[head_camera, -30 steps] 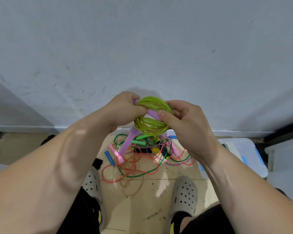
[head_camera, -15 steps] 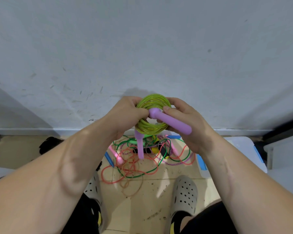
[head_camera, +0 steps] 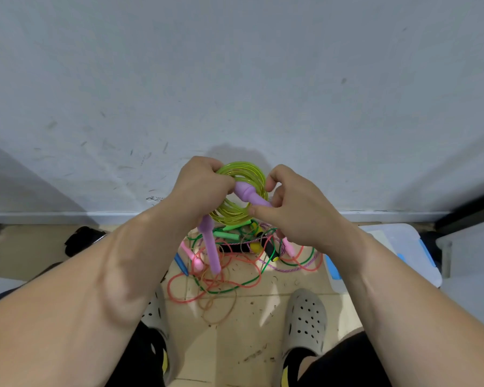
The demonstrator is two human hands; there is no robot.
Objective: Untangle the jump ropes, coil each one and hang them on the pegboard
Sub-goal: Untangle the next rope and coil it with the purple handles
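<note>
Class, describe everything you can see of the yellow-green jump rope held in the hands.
The jump rope is translucent yellow-green cord, plastic-looking, wound into a tight round coil held up before the wall. It has two purple handles: one lies slantwise across the coil, the other hangs down below it. The left hand grips the coil's left side; the right hand pinches the slanted handle's end.

No text, label, brand or number could be read, wall (head_camera: 235, 79) showed only scuffs, jump rope handles (head_camera: 211, 252) possibly marked but were too small to tell.

Coiled yellow-green rope (head_camera: 231, 213) above other ropes (head_camera: 236, 286) tangled on floor (head_camera: 252, 339).
</note>
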